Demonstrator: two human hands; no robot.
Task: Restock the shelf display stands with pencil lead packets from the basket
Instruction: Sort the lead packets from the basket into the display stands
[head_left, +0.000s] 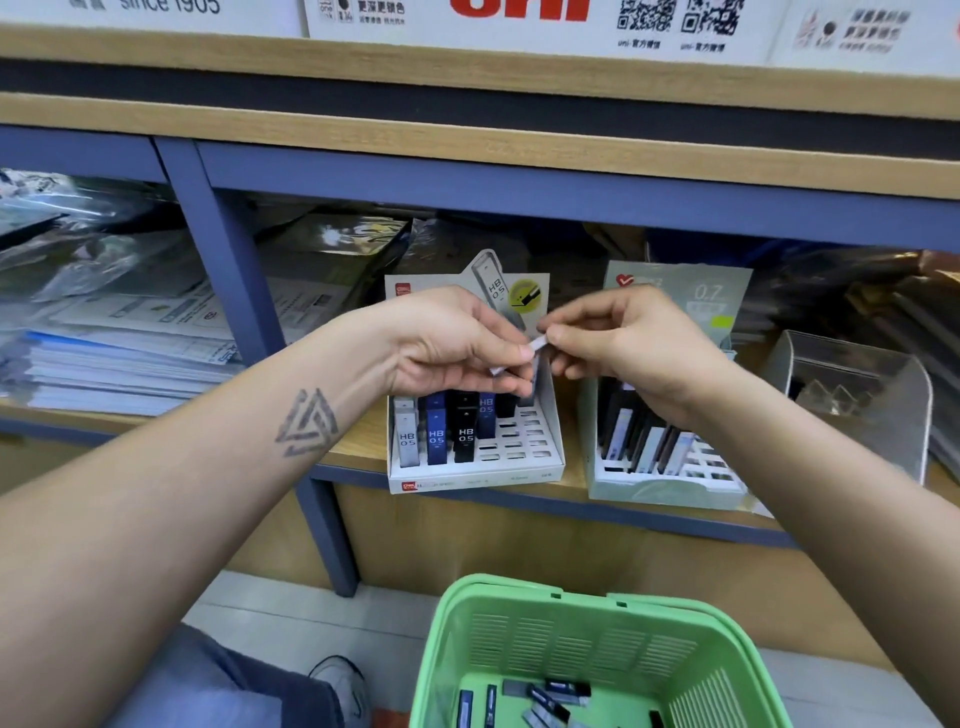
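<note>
Both hands meet above a white display stand (475, 467) on a store shelf (358, 447), pinching one pale pencil lead packet (537, 345) between them. Left hand (457, 345) grips the packet's lower end with thumb and curled fingers; right hand (631, 345) nips the upper end between thumb and forefinger. The packet sits tilted, held clear of the slots just below it, over the back right corner of the stand.

Restocking looks partly done. The white stand, marked HB 0.5, carries grey, blue and black packets (436, 434) upright in its left columns, while most slots on its right side stand empty. A pale green display stand (670, 488) beside it, its backing card marked 0.7, holds a row of packets toward the left and shows open slots at the front right. Whether the held packet belongs in one stand or the other cannot be read from its face.

A green basket (587, 639) rests low in the foreground, well below the hands, with a scatter of dark and grey lead packets (550, 696) lying flat on its floor; by this count a good share of the work remains. A clear plastic holder (857, 395) stands at the far right of the shelf, and stacked paper goods (119, 364) fill the neighbouring bay on the left. A signboard (519, 21) with red lettering and printed codes runs along the top.
</note>
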